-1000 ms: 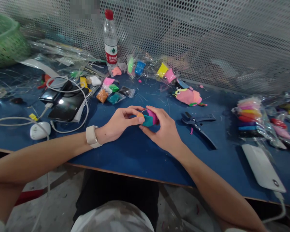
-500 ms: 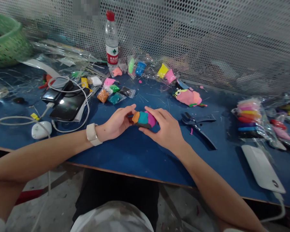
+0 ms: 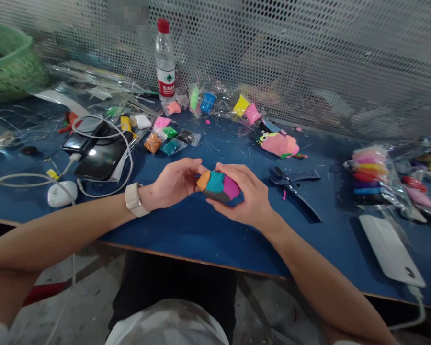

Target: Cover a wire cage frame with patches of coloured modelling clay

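Between my hands is a rounded modelling clay figure (image 3: pixel 220 186) with orange, teal, purple and dark grey parts, raised a little above the blue table. My right hand (image 3: pixel 250 195) grips its purple end, thumb below and fingers above. At the orange end, the fingertips of my left hand (image 3: pixel 176 183) are curled in against it; some of those fingers are hidden behind it. Beyond my right hand lies a pink clay figure (image 3: pixel 278 143) with an eye on it. A pair of dark-handled pliers or snips (image 3: pixel 295 186) rests to the right.
Small bags of coloured clay (image 3: pixel 170 146) lie ahead, with a water bottle (image 3: pixel 165 64) behind them. Left are a black phone (image 3: pixel 102 155), looped white cable, a white earphone case (image 3: pixel 62 193) and a green basket (image 3: pixel 12 67). Right are clay packs (image 3: pixel 370 175) and a white power bank (image 3: pixel 391 249).
The clay figure has been turned so more of its teal and dark grey surface faces up. My right hand has shifted slightly toward me and right; my left hand has moved little.
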`<state>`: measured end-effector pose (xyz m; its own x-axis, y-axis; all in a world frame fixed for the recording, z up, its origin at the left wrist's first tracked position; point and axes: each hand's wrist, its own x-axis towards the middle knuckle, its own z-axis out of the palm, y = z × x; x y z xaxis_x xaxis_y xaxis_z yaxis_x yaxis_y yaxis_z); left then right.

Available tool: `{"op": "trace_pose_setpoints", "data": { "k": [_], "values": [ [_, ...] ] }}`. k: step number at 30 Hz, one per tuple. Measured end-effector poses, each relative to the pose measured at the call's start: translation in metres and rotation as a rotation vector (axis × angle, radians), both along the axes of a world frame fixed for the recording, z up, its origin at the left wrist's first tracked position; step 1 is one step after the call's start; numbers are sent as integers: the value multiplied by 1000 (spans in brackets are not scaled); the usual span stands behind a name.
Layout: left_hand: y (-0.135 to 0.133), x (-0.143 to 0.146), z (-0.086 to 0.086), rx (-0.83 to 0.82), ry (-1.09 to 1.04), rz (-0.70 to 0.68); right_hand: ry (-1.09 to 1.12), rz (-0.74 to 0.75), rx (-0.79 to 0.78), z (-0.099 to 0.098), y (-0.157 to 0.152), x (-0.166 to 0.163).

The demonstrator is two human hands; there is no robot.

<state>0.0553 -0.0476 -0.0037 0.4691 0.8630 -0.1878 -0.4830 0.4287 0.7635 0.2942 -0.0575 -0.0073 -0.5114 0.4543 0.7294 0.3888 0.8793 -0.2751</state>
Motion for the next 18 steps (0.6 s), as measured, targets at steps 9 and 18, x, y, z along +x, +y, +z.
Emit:
{"op": "trace_pose_setpoints", "data": {
  "k": [9,18],
  "values": [
    [2,-3,-9,47,19,-81,-36,35,164,1,-2,-2],
    [0,-2,-9,17,-5,-69,-70,-4,214,3,-6,-1]
  ]
}}
